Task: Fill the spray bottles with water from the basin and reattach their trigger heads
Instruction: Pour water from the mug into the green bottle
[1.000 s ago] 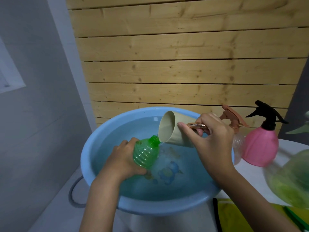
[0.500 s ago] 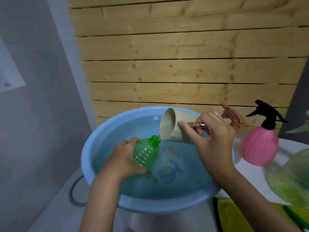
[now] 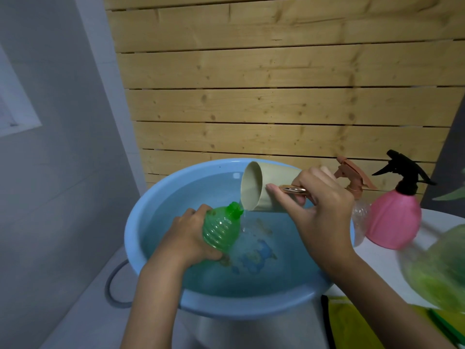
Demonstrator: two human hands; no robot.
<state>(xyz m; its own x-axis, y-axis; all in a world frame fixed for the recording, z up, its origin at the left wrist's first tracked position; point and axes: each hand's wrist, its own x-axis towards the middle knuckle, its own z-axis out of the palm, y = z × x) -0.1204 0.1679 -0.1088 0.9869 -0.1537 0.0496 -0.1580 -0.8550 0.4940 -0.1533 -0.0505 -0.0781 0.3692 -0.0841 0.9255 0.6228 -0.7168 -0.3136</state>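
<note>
Two hands work over a blue basin [image 3: 141, 222] that fills the lower middle of the frame and holds water. The left hand [image 3: 186, 238], at lower centre-left, has its fingers curled round the ribbed belly of a green spray bottle [image 3: 219, 230]. The bottle is tilted, its open neck pointing up and to the right, with no trigger head on it, and its base is low over the water.

The right hand [image 3: 319, 212], right of centre, grips a beige cup [image 3: 266, 190] by its coppery handle, the thumb lying along the cup's side. The cup is tipped nearly level, its mouth facing left just above the bottle's neck. A thin stream of water [image 3: 242, 214] runs from its lip at the neck.

Toward the right edge, on a white table [image 3: 377, 258], a pink spray bottle [image 3: 393, 220] stands upright with a black trigger head [image 3: 405, 172] on it. Just left of it, partly hidden behind the right hand, is a clear bottle [image 3: 359, 215] with a brown trigger head [image 3: 352, 175]. A blurred green object [image 3: 437, 268] fills the lower right edge. A wooden slat wall [image 3: 276, 96] spans the top of the frame.
</note>
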